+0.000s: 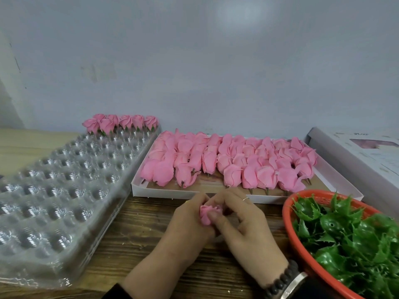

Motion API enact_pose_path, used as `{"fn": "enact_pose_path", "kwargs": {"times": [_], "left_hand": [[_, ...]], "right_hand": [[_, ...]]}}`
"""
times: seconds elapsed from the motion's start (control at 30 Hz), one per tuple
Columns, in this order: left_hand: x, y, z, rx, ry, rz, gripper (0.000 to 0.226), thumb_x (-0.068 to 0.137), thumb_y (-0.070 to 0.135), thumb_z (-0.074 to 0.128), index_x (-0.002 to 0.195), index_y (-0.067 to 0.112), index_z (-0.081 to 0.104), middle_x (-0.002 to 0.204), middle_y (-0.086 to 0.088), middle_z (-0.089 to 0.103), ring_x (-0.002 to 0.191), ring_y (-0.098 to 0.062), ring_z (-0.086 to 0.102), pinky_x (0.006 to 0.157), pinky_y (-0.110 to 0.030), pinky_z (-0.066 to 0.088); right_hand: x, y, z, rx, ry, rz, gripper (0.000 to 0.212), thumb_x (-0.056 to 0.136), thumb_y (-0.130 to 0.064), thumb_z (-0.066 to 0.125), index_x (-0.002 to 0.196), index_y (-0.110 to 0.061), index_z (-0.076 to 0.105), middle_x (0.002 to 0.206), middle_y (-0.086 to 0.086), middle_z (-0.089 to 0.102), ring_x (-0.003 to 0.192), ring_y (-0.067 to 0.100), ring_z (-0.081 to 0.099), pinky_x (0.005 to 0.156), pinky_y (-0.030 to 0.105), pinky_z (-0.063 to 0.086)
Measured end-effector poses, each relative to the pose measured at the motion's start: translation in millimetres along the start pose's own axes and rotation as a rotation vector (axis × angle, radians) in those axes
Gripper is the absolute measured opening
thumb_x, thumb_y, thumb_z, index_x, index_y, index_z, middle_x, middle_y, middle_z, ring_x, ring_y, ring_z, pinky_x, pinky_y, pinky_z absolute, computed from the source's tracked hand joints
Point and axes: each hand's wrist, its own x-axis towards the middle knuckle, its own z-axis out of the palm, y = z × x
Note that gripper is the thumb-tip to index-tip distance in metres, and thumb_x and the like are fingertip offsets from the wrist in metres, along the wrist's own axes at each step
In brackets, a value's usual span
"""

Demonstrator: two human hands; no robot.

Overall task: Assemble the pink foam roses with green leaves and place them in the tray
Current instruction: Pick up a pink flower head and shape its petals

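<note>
A single pink foam rose (pixel 207 214) is held over the wooden desk (pixel 138 244) between the left hand (pixel 185 223) and the right hand (pixel 241 221), fingers of both curled round it. Behind the hands a shallow white box (pixel 138 187) of loose pink roses is seen; a clear plastic tray (pixel 60 190) lies at left, with finished roses (pixel 123 123) set along its far row. An orange basket (pixel 290 229) of green leaves (pixel 345 234) is placed at right, near the right wrist.
</note>
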Motion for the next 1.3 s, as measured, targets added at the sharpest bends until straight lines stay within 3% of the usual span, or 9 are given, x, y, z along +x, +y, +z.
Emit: {"fn": "enact_pose_path", "kwargs": {"times": [0.07,0.2,0.3,0.4,0.7,0.87,1.1,1.2,1.3], "left_hand": [[1.0,1.1,-0.4,-0.032,-0.018,-0.001,0.012,0.078,-0.003,0.062,0.086,0.006,0.064,0.082,-0.012,0.069,0.081,-0.026,0.064,0.073,-0.038,0.050],[0.0,4.7,-2.4,-0.318,-0.032,-0.038,0.005,0.079,0.007,0.068,0.083,0.005,0.070,0.076,-0.007,0.071,0.071,-0.015,0.065,0.064,-0.023,0.051],[1.8,1.4,-2.0,-0.636,0.052,-0.126,0.030,0.068,0.024,0.072,0.085,0.001,0.069,0.083,-0.024,0.066,0.077,-0.028,0.059,0.067,-0.040,0.049],[2.6,3.3,-2.8,-0.788,0.169,-0.127,0.027,0.063,0.022,0.079,0.084,0.009,0.070,0.081,-0.010,0.067,0.078,-0.021,0.059,0.064,-0.029,0.048],[-1.4,9.7,6.7,-0.999,0.024,-0.165,0.030,0.063,0.020,0.077,0.088,0.006,0.072,0.085,-0.015,0.064,0.072,-0.018,0.062,0.064,-0.025,0.053],[1.2,8.1,0.0,-0.944,-0.024,-0.209,0.033,0.052,0.035,0.077,0.074,0.012,0.073,0.085,-0.017,0.063,0.080,-0.027,0.060,0.072,-0.034,0.049],[2.7,5.5,-7.3,-0.814,0.028,-0.151,0.018,0.065,0.029,0.078,0.065,0.012,0.072,0.088,-0.021,0.058,0.079,-0.027,0.055,0.069,-0.036,0.047],[4.9,-0.5,-15.2,-0.523,0.111,-0.013,0.011,0.077,0.015,0.071,0.067,0.009,0.071,0.067,-0.015,0.067,0.063,-0.020,0.062,0.061,-0.026,0.053],[6.0,-2.4,-19.1,-0.194,0.121,0.071,0.016,0.070,0.014,0.077,0.065,0.020,0.063,0.056,0.004,0.062,0.052,-0.002,0.053,0.051,-0.013,0.043]], "right_hand": [[0.2,-1.7,0.7,-0.050,-0.028,-0.053,0.010,0.081,-0.013,0.060,0.077,-0.022,0.063,0.085,-0.012,0.058,0.087,0.006,0.057,0.073,0.011,0.043],[-2.0,-4.5,4.2,-0.055,0.082,-0.051,0.013,0.084,-0.026,0.055,0.095,-0.032,0.060,0.093,-0.015,0.059,0.090,0.005,0.057,0.074,0.014,0.045],[-1.8,0.4,3.7,0.079,0.228,0.125,0.027,0.083,-0.014,0.058,0.102,-0.033,0.054,0.094,-0.010,0.060,0.086,0.005,0.058,0.073,0.010,0.045],[1.2,3.7,6.3,0.287,0.142,0.324,0.041,0.076,0.010,0.062,0.095,-0.026,0.052,0.091,0.000,0.060,0.076,0.007,0.058,0.069,0.012,0.047],[1.4,-3.7,17.7,0.249,0.036,0.302,0.031,0.072,-0.001,0.070,0.086,-0.025,0.056,0.064,-0.008,0.054,0.059,0.003,0.049,0.056,0.013,0.039],[1.4,-2.6,10.9,0.337,-0.055,0.360,0.004,0.079,-0.012,0.069,0.078,-0.013,0.066,0.061,-0.002,0.059,0.060,0.011,0.052,0.060,0.022,0.044],[2.0,2.1,7.6,0.343,-0.088,0.378,0.015,0.086,-0.020,0.062,0.077,-0.010,0.069,0.068,0.002,0.062,0.066,0.008,0.054,0.067,0.021,0.043],[3.2,4.3,6.9,0.323,0.079,0.324,0.005,0.084,-0.011,0.063,0.085,-0.015,0.065,0.078,-0.001,0.066,0.072,0.004,0.058,0.071,0.014,0.045],[0.5,5.4,4.9,0.234,0.083,0.222,0.029,0.081,-0.011,0.069,0.101,-0.029,0.061,0.096,-0.007,0.064,0.087,0.002,0.057,0.080,0.013,0.044]]}}
